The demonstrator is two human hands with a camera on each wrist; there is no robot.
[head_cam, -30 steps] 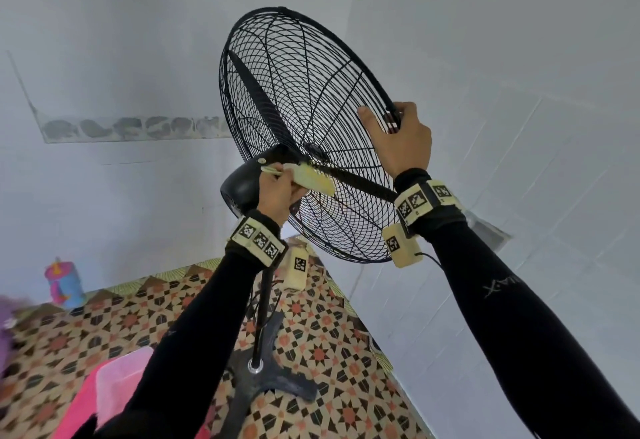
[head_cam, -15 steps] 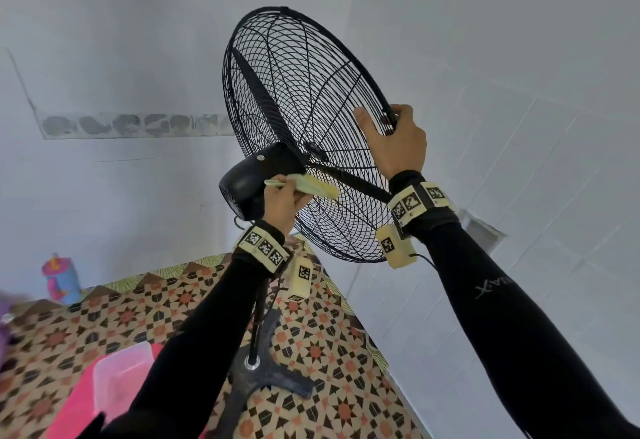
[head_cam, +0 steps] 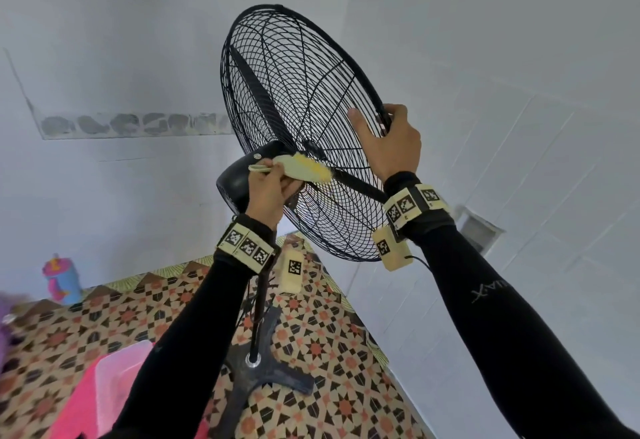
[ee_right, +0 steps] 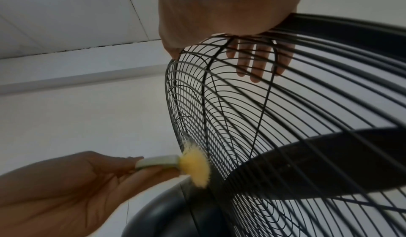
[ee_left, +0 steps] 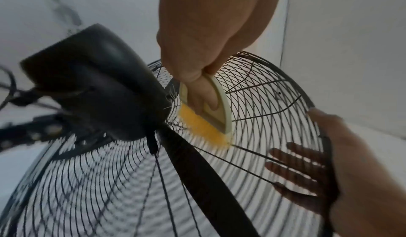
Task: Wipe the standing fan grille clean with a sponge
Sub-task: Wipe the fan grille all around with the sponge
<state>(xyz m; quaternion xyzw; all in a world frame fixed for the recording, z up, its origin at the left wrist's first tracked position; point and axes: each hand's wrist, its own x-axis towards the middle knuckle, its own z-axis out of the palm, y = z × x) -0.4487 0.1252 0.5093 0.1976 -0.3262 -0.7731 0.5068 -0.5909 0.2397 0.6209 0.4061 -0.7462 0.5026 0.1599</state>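
Left hand (head_cam: 268,189) pinches the sponge (head_cam: 304,168) on the grille (head_cam: 294,92) near its hub | right hand (head_cam: 391,142) grips the rim at 3 o'clock | risk: yellow fibres, seemingly bristly, snagging wires; hard push tipping fan.

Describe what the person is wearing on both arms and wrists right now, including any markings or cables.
Both arms wear long, tight black sleeves; the right sleeve carries grey lettering on the forearm. Each wrist has a cream band printed with black-and-white square code tags, over a black cuff. A cream box with its own code tag hangs under each wrist; a thin black cable leaves the right one. The hands are bare.
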